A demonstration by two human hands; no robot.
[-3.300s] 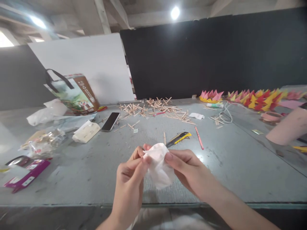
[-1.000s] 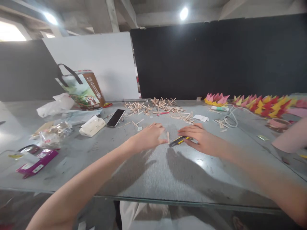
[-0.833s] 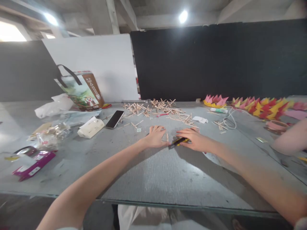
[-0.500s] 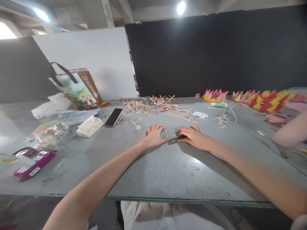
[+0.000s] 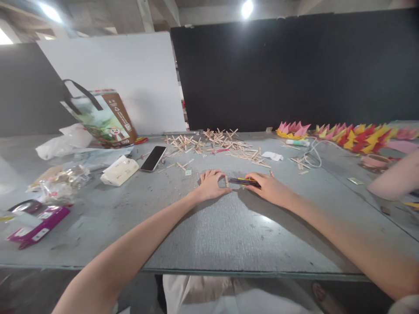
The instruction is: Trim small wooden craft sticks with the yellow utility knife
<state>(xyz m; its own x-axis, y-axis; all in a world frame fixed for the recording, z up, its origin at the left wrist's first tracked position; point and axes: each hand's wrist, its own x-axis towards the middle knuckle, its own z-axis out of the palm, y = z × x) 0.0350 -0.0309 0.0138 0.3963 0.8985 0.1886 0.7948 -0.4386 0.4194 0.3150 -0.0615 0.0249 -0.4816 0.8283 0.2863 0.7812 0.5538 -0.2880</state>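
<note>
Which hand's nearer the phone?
Left. The left hand is to the right of the phone and a little closer to the wearer; the right hand, holding the utility knife, is farther right, past the left one.

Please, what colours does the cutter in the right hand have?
The cutter in the right hand is black and yellow, best seen in the head view.

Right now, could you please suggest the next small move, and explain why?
I would probably draw the thumb of the left hand back slightly: the utility knife in the right hand points toward the small wooden stick, and that thumb lies close to the knife's front end.
</note>
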